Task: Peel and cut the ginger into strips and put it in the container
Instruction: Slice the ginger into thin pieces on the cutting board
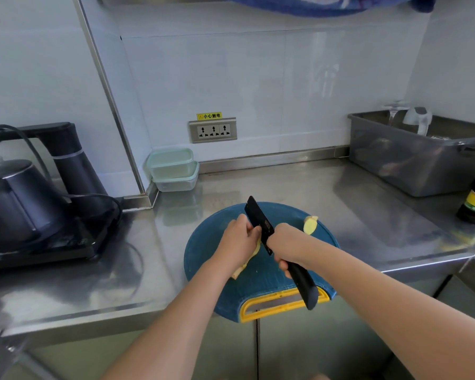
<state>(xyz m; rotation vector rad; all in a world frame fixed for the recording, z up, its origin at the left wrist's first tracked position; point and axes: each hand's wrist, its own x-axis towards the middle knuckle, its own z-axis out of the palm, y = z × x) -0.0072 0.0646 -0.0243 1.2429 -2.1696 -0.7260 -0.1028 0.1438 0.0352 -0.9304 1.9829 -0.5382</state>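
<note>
Ginger (257,248) is on the blue cutting board (261,286) — pale yellow, looks peeled, mostly hidden under the left hand (240,237), whose grip is curled down over it. The right hand (285,245) has its grip wrapped round the black knife (259,223), blade right beside the left fingers. A second cut chunk (310,224) sits at the board's far-right edge. The stacked containers (173,168) are on the steel surface (368,209) — beyond the board's far-left side.

Bare counter (225,187) toward containers (172,169) — kettle (19,207) left
</note>
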